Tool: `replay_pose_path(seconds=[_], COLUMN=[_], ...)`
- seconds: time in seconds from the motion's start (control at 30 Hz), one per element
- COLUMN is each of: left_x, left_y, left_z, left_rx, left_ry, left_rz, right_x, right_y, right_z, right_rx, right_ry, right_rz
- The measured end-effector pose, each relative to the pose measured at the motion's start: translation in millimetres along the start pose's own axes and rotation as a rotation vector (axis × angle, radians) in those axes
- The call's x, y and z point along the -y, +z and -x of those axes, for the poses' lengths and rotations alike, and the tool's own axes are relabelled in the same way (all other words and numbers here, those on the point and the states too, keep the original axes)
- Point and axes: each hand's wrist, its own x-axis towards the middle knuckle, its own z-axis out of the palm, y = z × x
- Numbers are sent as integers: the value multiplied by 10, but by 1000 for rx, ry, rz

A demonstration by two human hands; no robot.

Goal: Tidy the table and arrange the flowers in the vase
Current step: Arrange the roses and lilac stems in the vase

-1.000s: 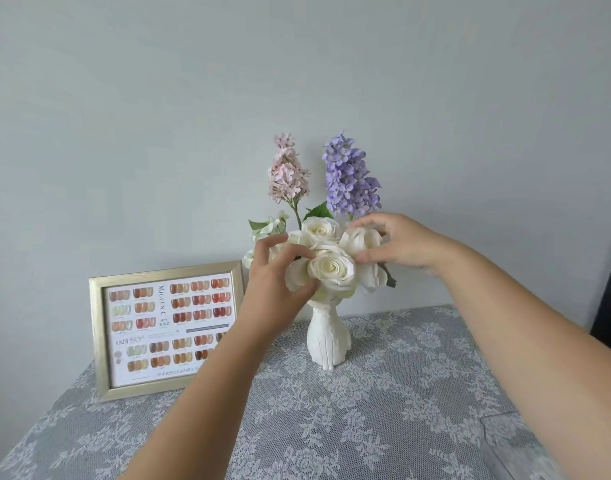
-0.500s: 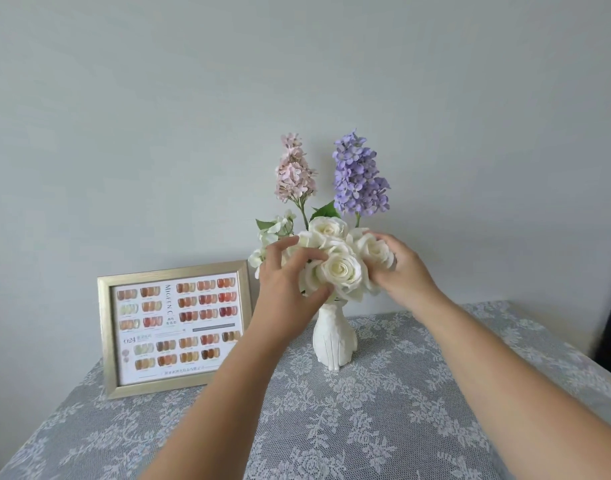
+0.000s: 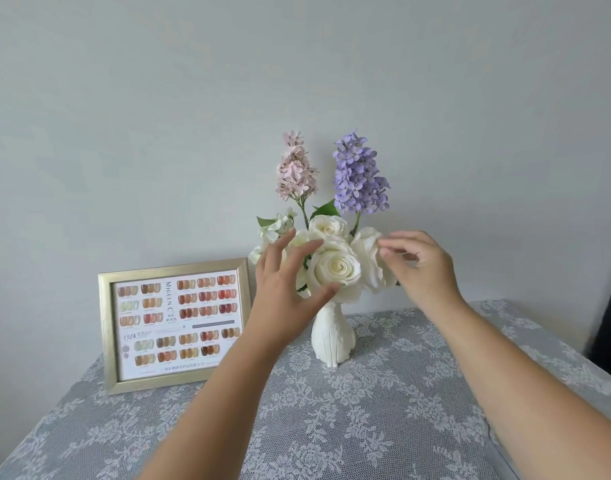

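Pale grey wall (image 3: 158, 116) fills the upper half of the view, and below it a table (image 3: 383, 427) covered in grey floral lace spreads toward the viewer, its near edge cut off by the frame. At the centre stands a white vase (image 3: 333, 341), upright on the cloth, holding cream roses (image 3: 337, 268), a pink flower spike (image 3: 295, 168) at about 11 o'clock from the roses and a purple flower spike (image 3: 359, 174) at about 1 o'clock. Small white blossoms (image 3: 276, 226) with green leaves peek out at 10 o'clock, partly hidden. The left hand (image 3: 283, 285) reaches in at 9 o'clock of the roses, fingers spread open, thumb tip touching the underside of the front rose and covering the vase's mouth. The right hand (image 3: 422, 268) sits at 3 o'clock, fingers loosely curled, fingertips brushing an outer petal; whether it pinches the petal cannot be told. At 9 o'clock of the vase, a gold picture frame (image 3: 174, 327) stands upright showing rows of colour swatches, its small print unreadable. A dark strip at the right edge is cut off.
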Motion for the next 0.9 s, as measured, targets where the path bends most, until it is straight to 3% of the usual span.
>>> replay_pose_path(seconds=[0.17, 0.23, 0.43, 0.9], left_x=[23, 17, -40, -12], left_y=[-50, -79, -30, -13], left_z=[-1, -24, -119, -466], left_rx=[-6, -8, -18, 177], left_ry=[-3, -12, 75, 119], left_rz=[13, -6, -58, -225], right_x=[103, 168, 322, 358], right_y=[-64, -94, 110, 416], right_z=[-110, -302, -910, -1396], right_rx=[-54, -64, 356, 359], right_ry=[-25, 48, 416, 408], right_rz=[60, 86, 13, 49])
